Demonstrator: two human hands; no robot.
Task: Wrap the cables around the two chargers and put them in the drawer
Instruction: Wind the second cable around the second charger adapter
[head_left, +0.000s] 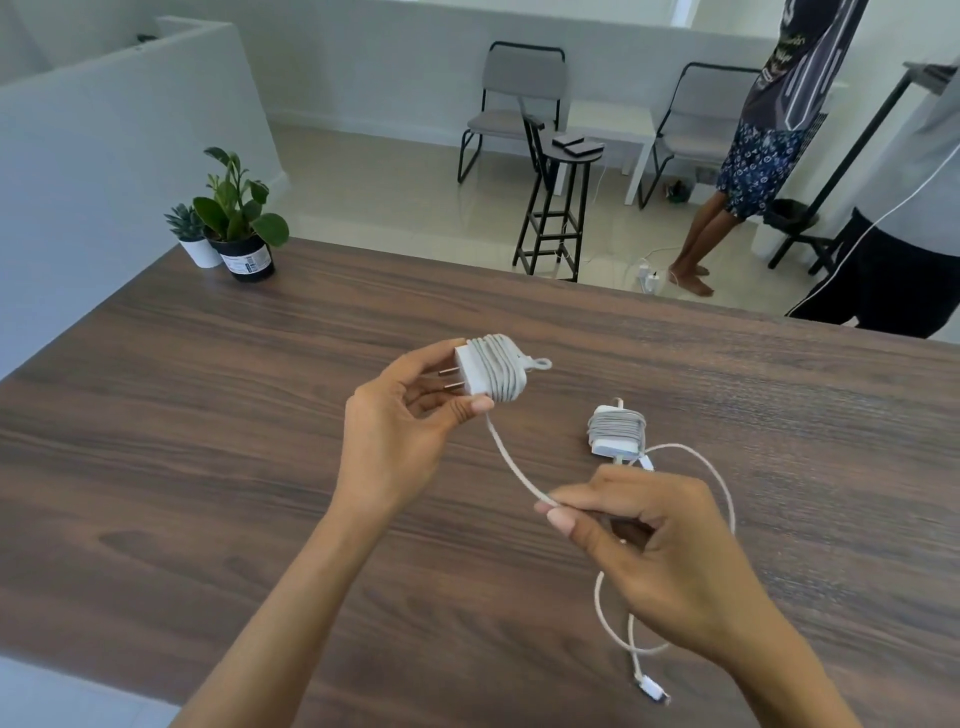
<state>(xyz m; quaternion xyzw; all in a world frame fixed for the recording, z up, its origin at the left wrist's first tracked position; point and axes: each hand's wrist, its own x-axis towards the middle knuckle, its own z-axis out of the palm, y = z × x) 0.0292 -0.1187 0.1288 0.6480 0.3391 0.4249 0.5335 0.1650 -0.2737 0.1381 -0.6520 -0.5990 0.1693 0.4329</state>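
Above the tabletop (208, 415), I see the left hand (400, 431) gripping the first charger (488, 370), its body mostly wound with cable. Just right of it, the right hand (660, 551) pinches the loose white cable (511, 462), whose plug end (652, 691) trails below. Beyond that hand, the second charger (616, 432) lies wrapped on the wood.

Two white cable-wound chargers: one (491, 370) aloft (tail loose), one (616, 431) tabled.
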